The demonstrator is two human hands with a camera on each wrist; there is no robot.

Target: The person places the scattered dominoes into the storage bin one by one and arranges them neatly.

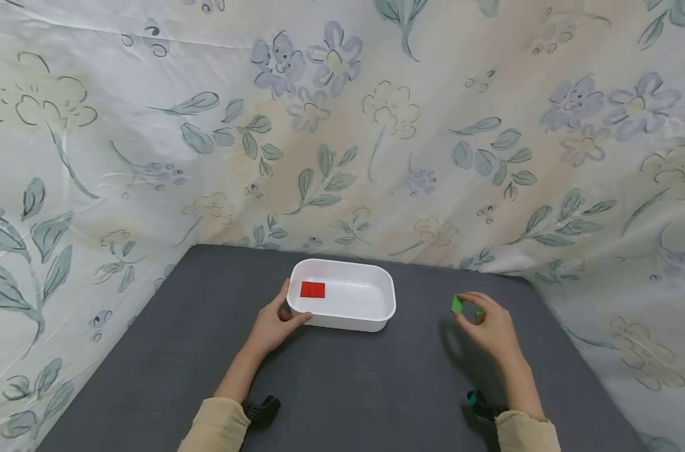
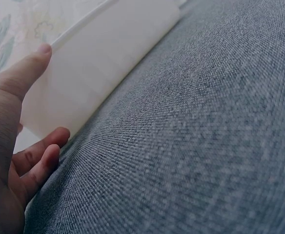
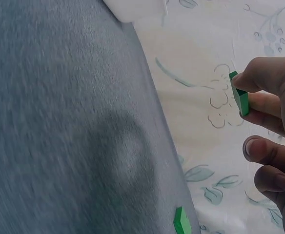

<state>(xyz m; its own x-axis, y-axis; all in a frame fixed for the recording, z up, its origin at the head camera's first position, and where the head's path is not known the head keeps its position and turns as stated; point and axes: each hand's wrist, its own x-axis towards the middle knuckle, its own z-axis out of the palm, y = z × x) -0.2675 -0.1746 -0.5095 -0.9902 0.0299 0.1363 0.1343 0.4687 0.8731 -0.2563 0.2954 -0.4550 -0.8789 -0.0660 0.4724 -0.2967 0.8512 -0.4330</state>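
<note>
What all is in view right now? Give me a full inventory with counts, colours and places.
White container: one, white, on the table, mid-view
Red blocks: apparently two, touching, red, inside the container toward its left end
Held green block: one, green, pinched in the right hand
Loose green block: one, green, on the table near the right hand
Table: one, dark grey, under everything
Floral fabric: pale with blue, green and yellow print, behind and beside the table
Wrist devices: two, black, one per wrist
Sleeves: two, beige, bottom of the head view
Left hand: one, bare, gripping the container's left end
Right hand: one, bare, above the table's right side
</note>
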